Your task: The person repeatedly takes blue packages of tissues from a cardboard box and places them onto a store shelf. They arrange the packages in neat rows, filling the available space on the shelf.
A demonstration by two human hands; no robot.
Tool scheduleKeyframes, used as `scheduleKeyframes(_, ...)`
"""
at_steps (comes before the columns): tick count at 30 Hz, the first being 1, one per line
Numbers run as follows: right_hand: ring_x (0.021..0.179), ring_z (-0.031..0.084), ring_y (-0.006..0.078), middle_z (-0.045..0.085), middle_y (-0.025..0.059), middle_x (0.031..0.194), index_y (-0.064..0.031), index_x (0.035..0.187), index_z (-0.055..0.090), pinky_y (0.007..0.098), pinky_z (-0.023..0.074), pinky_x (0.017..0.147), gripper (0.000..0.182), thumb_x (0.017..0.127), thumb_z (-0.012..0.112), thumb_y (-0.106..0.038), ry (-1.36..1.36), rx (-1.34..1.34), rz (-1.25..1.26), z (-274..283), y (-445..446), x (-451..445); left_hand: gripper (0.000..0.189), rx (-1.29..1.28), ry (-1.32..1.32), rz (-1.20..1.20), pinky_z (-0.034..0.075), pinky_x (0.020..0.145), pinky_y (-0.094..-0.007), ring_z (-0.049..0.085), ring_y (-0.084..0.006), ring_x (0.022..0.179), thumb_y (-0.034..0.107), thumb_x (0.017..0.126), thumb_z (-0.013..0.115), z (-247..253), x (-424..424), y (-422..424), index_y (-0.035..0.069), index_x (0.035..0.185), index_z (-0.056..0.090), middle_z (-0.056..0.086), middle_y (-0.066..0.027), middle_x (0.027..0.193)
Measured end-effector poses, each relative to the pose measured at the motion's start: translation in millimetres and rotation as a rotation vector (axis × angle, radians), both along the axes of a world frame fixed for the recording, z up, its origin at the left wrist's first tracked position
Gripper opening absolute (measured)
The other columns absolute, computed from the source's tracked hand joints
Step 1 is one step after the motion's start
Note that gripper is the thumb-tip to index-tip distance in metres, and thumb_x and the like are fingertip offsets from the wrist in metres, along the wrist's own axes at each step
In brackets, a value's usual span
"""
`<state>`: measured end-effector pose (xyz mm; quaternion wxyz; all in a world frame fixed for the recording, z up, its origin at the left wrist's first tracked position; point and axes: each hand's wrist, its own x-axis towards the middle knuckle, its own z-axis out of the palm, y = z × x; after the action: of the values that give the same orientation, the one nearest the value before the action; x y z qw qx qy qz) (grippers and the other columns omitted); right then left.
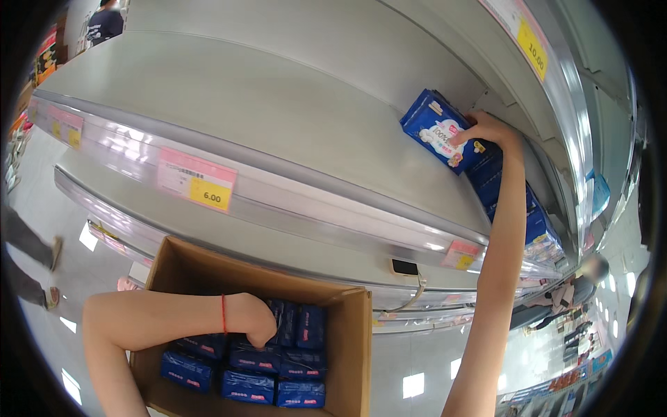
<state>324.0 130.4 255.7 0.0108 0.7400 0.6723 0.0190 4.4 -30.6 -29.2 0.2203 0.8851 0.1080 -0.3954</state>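
Observation:
My right hand point(487, 130) grips a blue soft pack point(440, 130) with a white cloud-like print, tilted above the right end of the metal shelf point(292, 120). Below my right forearm, a row of blue packs point(539, 224) stands on that shelf, partly hidden by the arm. Down in an open cardboard box point(349, 344), my left hand point(258, 320) reaches among several blue packs point(247, 385). A red cord circles the left wrist. The left fingertips are mostly hidden, touching or close to a pack, and whether they grip it does not show.
Price tags point(197, 180) line the shelf's front edge. A small dark-screened device point(404, 267) with a cable sits on the lower shelf. An upper shelf edge point(563, 104) curves along the right. People stand at the far left point(31, 260), upper left point(106, 23) and right point(578, 286).

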Motion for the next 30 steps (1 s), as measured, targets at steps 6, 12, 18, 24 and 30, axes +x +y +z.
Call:
scheduleKeyframes(6,0.114,0.048,0.0321,0.051,0.0253,0.119,0.0064,0.124,0.042,0.0311,0.0343,0.096,0.108,0.044,0.073,-0.06,0.059,0.095,-0.077,-12,-6,-17,0.048,0.015,0.097,-0.006,0.046,0.082,-0.0402,0.058,-0.0311,0.095,0.042,0.076,0.059,2,4,1,0.004,0.105,0.064,0.062,-0.0143,0.104)
scheduleKeyframes(12,0.114,0.048,0.0298,0.049,0.0243,0.122,0.0068,0.125,0.041,0.0295,0.0321,0.099,0.111,0.037,0.079,-0.05,0.162,0.006,0.059,-19,6,-2,0.065,-0.125,0.34,0.019,0.045,0.082,-0.0335,0.058,-0.0227,0.096,0.048,0.057,0.078,-16,8,12,0.006,0.105,0.064,0.062,-0.0098,0.108)
scheduleKeyframes(18,0.111,0.05,0.0278,0.049,0.0212,0.123,0.0043,0.128,0.038,0.029,0.0347,0.097,0.107,0.042,0.08,-0.044,0.226,0.101,0.174,-20,-20,-12,0.084,-0.269,0.398,0.007,0.044,0.086,-0.0359,0.055,-0.0261,0.103,0.054,0.062,0.072,-35,10,40,0.006,0.127,0.047,0.05,-0.0147,0.125)
scheduleKeyframes(24,0.116,0.045,0.0283,0.045,0.021,0.125,0.0012,0.132,0.035,0.0323,0.0322,0.1,0.112,0.04,0.078,-0.046,0.308,0.19,0.478,-16,-87,-29,0.07,-0.006,0.237,0.124,0.047,0.077,-0.0348,0.059,-0.0281,0.091,0.05,0.054,0.077,-25,10,23,0.003,0.104,0.064,0.062,-0.0158,0.104)
scheduleKeyframes(30,0.107,0.052,0.0336,0.043,0.0218,0.125,0.0001,0.135,0.028,0.0398,0.0449,0.089,0.112,0.043,0.082,-0.035,0.559,0.286,0.686,-14,-193,-72,0.056,0.084,0.147,0.119,0.045,0.081,-0.0337,0.059,-0.0273,0.093,0.047,0.062,0.073,-54,20,-12,0.007,0.1,0.067,0.063,-0.0138,0.104)
